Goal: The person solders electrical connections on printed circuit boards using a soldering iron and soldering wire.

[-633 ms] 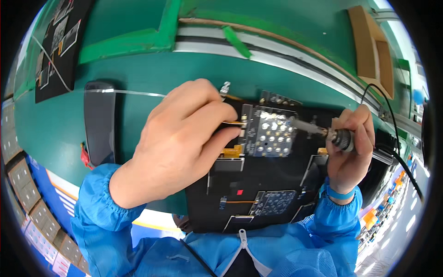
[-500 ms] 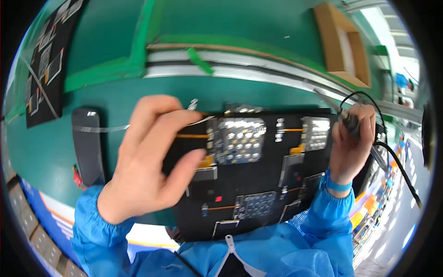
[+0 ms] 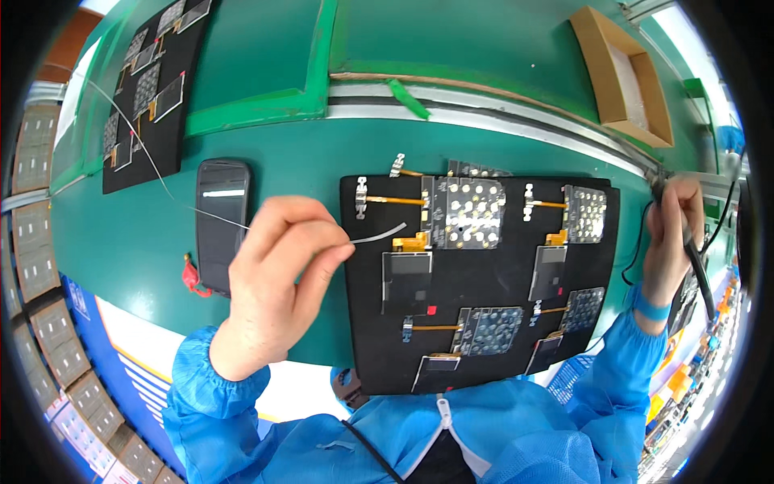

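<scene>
- Left of the upper-left circuit board [image 3: 466,214] in the head view, I am seeing the left hand [image 3: 286,278] hovering near the rim of the black pad [image 3: 476,282], with the pale wire [image 3: 380,237] reaching from its fingertips toward the board.
- The wire's free end is pointing right and bending slightly upward, ending just short of the board, between the orange ribbon [image 3: 395,201] above and the gold tab [image 3: 409,242] below; I am not able to tell whether it is touching the pad.
- On its other side the wire is trailing up and left in a long thin line, crossing in front of the phone [image 3: 223,211].
- The board is lying flat on the pad, its ribbon running out leftward, and the pad is resting on the green table [image 3: 306,157].
- I am judging the left hand the nearer one; the right hand [image 3: 677,226] is sitting well apart, past the pad's right edge, beside the metal rail [image 3: 597,137].
- Left fingers: thumb and forefinger are pinching the wire, no gap showing between them.
- Right fingers: they are curling around a dark tool [image 3: 697,270], partly hidden and blurred, its tip hard for me to make out.
</scene>
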A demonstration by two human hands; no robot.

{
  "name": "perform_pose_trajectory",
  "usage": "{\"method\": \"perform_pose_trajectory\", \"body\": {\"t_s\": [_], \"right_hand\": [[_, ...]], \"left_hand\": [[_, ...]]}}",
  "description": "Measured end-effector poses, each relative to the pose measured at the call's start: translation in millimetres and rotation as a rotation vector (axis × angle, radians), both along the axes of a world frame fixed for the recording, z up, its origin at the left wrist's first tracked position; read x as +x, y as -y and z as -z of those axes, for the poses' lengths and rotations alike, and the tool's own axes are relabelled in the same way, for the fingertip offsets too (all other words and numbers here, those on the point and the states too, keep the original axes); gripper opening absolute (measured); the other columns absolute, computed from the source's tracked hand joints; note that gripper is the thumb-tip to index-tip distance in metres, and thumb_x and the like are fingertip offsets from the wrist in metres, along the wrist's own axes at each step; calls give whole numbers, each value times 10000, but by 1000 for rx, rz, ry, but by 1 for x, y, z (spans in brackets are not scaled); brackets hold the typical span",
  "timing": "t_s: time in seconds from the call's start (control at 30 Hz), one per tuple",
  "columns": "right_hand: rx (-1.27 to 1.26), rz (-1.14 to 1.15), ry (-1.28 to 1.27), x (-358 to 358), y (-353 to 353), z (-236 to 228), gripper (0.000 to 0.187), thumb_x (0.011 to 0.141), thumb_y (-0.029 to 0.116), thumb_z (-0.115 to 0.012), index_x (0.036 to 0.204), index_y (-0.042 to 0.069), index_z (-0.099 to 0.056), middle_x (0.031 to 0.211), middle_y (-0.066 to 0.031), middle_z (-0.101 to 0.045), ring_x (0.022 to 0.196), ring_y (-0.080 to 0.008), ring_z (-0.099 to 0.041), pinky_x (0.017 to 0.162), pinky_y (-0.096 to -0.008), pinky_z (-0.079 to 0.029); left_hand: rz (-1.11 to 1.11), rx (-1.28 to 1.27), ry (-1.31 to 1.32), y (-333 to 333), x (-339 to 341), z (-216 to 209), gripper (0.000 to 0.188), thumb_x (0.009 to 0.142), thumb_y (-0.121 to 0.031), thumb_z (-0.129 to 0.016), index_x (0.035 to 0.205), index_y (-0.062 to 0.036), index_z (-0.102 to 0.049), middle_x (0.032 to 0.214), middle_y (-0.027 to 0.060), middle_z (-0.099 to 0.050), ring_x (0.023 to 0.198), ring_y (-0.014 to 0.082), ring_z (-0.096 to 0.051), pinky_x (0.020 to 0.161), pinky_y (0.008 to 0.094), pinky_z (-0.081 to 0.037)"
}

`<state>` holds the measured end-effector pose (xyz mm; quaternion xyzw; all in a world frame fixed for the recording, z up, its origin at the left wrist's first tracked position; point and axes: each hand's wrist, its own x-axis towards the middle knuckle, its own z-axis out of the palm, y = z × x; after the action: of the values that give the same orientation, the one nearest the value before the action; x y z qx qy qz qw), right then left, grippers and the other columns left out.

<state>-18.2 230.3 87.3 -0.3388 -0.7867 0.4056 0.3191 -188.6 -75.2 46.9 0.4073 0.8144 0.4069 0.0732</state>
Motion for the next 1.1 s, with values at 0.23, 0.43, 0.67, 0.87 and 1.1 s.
{"method": "perform_pose_trajectory", "body": {"t_s": [0.23, 0.43, 0.67, 0.87, 1.1], "right_hand": [[-633, -419, -132, -19, 74, 39, 271, 819, 316, -549, 792, 60, -464, 690, -14, -469, 524, -33, -365, 451, -175, -265], [-754, -411, -83, -27, 76, 58, 270, 819, 314, -542, 768, 63, -456, 687, -14, -457, 527, -35, -358, 446, -176, -261], [-657, -458, -34, -28, 77, 59, 263, 832, 292, -528, 733, 69, -429, 656, 0, -426, 543, -34, -346, 458, -178, -266], [-611, -491, -34, -28, 78, 60, 269, 835, 286, -550, 732, 70, -427, 642, 5, -418, 549, -39, -347, 476, -190, -266], [-603, -505, -37, -29, 79, 60, 277, 840, 292, -559, 743, 65, -434, 653, 4, -422, 551, -41, -345, 486, -189, -265]], "left_hand": [[69, -31, -95, -7, 8, 8, 183, 627, 57, -708, 764, -19, -614, 826, 81, -544, 734, 208, -538, 613, 289, -433], [86, -16, -89, -8, 10, 13, 177, 627, 55, -704, 762, -14, -612, 822, 86, -542, 727, 212, -537, 615, 290, -433], [81, -14, -70, -10, 11, 20, 176, 626, 58, -699, 760, -12, -610, 812, 90, -545, 724, 215, -538, 610, 290, -431], [92, -18, -93, -14, 10, 24, 179, 623, 60, -700, 758, -15, -610, 799, 89, -543, 719, 219, -537, 608, 292, -430], [87, -19, -105, -17, 10, 26, 175, 625, 61, -699, 753, -15, -608, 791, 86, -538, 717, 217, -534, 603, 289, -429]]}}
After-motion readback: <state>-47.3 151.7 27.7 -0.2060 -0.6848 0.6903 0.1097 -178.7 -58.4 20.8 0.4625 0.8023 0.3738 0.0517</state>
